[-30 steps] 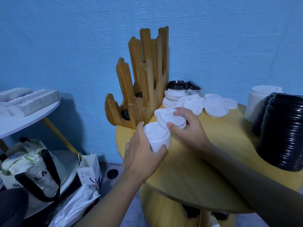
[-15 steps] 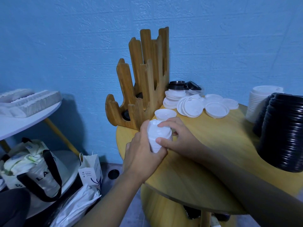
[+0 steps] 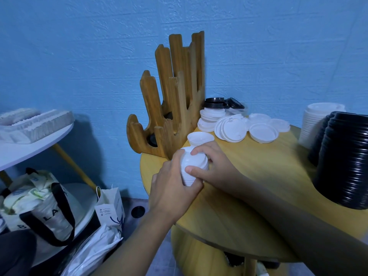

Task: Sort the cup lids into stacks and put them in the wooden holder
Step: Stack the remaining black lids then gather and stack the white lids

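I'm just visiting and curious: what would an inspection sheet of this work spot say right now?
Surface: round wooden table, bare in the middle, lids along the far and right edges.
Job's things: small stack of white lids held over the table's near-left part; wooden holder upright behind it, something dark low inside; single white lid lying beside the holder; loose white lids farther back.
Clutter: tall black lid stack and tall white lid stack at right; small black lids by the wall.
Grippers: left hand and right hand both grip the small stack.
Cables: nothing seen.
Surroundings: blue wall; white side table; bags on the floor.
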